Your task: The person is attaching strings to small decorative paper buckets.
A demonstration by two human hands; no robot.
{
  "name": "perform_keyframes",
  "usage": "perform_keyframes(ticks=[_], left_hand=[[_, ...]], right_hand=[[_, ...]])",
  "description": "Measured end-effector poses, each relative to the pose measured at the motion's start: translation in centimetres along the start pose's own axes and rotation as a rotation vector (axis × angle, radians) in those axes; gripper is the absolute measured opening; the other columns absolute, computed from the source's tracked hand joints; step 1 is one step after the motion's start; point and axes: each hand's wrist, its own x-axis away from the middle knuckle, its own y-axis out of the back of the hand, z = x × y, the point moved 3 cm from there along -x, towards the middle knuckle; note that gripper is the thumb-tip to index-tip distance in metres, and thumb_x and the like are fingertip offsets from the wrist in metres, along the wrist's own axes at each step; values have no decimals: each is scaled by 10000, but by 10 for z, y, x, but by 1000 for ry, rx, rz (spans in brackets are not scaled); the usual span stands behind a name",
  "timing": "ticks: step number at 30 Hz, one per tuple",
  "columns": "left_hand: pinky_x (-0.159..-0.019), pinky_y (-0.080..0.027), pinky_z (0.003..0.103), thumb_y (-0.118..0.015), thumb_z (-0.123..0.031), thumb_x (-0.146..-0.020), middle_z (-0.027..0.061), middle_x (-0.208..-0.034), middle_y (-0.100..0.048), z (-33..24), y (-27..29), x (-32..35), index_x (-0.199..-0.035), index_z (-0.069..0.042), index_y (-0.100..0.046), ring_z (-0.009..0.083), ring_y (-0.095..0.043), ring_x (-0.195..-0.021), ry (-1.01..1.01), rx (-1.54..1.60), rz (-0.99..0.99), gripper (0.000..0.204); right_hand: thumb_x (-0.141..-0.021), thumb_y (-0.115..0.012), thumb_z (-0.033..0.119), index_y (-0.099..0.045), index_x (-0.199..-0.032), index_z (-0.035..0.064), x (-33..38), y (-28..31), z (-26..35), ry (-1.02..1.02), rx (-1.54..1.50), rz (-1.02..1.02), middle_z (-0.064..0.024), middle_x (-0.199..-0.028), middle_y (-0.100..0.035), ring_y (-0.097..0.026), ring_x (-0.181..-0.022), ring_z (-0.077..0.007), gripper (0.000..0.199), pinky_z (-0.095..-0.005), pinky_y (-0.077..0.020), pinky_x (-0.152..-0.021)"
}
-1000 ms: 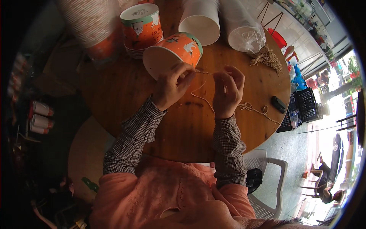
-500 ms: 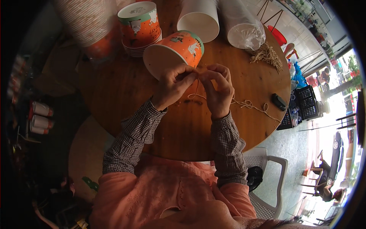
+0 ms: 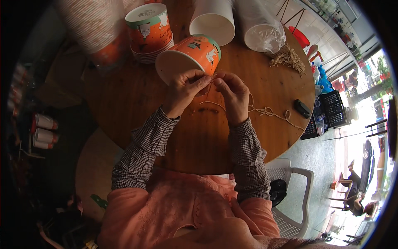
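My left hand point(image 3: 185, 90) and my right hand point(image 3: 233, 96) meet fingertip to fingertip over the table, both pinching the thin beige string point(image 3: 214, 103). Its loose end hangs below my fingers, and the rest trails in loops to the right across the wood. An orange paper bucket point(image 3: 190, 53) with a green band lies tipped on its side just beyond my left hand, its pale open mouth toward the left. My fingers are close to its lower side; whether they touch it I cannot tell. The exact knot or piece between the fingertips is too small to make out.
On the round wooden table point(image 3: 195, 149) stand stacked orange buckets point(image 3: 148, 33), a tall wrapped stack point(image 3: 89, 29), a white tub point(image 3: 212, 25) and plastic-wrapped white tubs point(image 3: 265, 35). A bundle of strings point(image 3: 288, 60) and a black object point(image 3: 302, 108) lie right. A white chair point(image 3: 304, 186) stands nearby.
My right hand's fingers have come in closer to the left hand's fingertips. The short string end below has shifted from a hanging loop to lying out leftward.
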Motion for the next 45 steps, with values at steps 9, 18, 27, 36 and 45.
perform_keyframes(ticks=[9, 18, 27, 36, 45], left_hand=[[-583, -451, 167, -628, -125, -908, -39, -759, -601, 12, 0, -1, -933, 4, -638, 14, -533, -668, -92, 17, -22, 132], [-597, -448, 176, -622, -79, -899, -28, -745, -592, 8, -3, -1, -937, 2, -622, 21, -533, -669, -231, -99, -54, 89], [-614, -487, 231, -646, -36, -859, 38, -812, -632, -1, -4, 2, -949, -16, -656, 108, -614, -706, -489, -433, -127, 93], [-637, -528, 288, -649, 32, -816, 66, -854, -604, -8, -7, 6, -952, -25, -643, 176, -639, -742, -712, -676, -131, 148], [-671, -462, 204, -609, -27, -868, -10, -829, -568, 9, 6, -3, -891, -11, -613, 58, -546, -747, -255, -107, 61, 27]], right_hand=[[-786, -676, -7, -636, -869, 2, 5, -6, 8, 417, 662, -101, -70, -807, -641, -604, -732, -162, 92, -277, -490, -671], [-774, -660, -20, -596, -850, 1, 6, -8, 15, 516, 701, -68, -97, -819, -615, -599, -739, -215, 102, -299, -485, -678], [-797, -649, -21, -598, -863, -16, 8, -9, 16, 492, 671, -50, -103, -819, -614, -599, -728, -199, 83, -292, -482, -672], [-808, -649, -10, -606, -890, -12, 5, -6, 7, 376, 582, -11, -90, -827, -617, -598, -737, -170, 92, -280, -482, -683], [-801, -640, -23, -604, -903, -3, 5, -9, 8, 336, 573, 7, -85, -851, -625, -611, -748, -163, 111, -274, -495, -700]])
